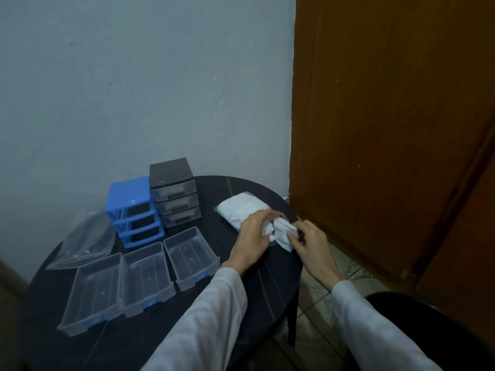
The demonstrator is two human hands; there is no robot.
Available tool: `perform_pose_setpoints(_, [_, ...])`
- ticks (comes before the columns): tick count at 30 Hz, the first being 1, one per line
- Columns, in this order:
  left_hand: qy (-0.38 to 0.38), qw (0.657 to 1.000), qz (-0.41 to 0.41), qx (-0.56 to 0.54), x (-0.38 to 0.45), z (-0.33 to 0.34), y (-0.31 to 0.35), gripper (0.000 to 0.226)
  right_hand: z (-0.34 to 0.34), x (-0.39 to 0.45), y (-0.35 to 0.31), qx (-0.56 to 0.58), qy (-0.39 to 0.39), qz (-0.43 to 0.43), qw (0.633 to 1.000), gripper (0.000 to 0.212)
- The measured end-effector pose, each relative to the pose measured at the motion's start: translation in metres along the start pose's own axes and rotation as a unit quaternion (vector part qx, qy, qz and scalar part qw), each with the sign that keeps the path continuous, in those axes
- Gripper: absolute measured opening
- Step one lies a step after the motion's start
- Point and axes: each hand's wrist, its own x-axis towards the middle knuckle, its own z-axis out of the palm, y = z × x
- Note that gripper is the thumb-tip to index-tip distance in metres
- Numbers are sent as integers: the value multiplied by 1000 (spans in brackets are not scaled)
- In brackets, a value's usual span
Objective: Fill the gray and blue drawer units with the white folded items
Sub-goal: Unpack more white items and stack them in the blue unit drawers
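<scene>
A clear plastic bag of white folded items lies on the right side of the round dark table. At its near end my left hand grips the bag's mouth. My right hand pinches one white folded item that sticks out of it. The blue drawer frame stands at the back with its three slots bare. Its three clear drawers lie in a row in front of it. The gray drawer unit stands beside the blue frame with its drawers in.
An empty clear plastic bag lies at the table's left edge. A pale wall runs behind the table and a brown wooden door stands to the right. A dark round seat shows at lower right over tiled floor.
</scene>
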Motion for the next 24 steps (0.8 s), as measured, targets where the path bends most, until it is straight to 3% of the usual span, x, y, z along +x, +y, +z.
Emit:
perform_pose_setpoints(9, [7, 999, -53, -1, -6, -6, 11, 49, -25, -4, -4, 75, -1, 25, 997, 11])
perform_pose_setpoints(14, [71, 995, -63, -34, -27, -29, 18, 45, -32, -6, -18, 138, -20, 45, 989, 14])
perform_pose_setpoints(19, [107, 973, -145, 141, -64, -57, 4, 35, -26, 0, -43, 162, -51, 34, 985, 12])
perform_pose_setpoints(24, [81, 965, -193, 157, -92, -64, -2, 38, -8, 1, -67, 153, -68, 39, 985, 22])
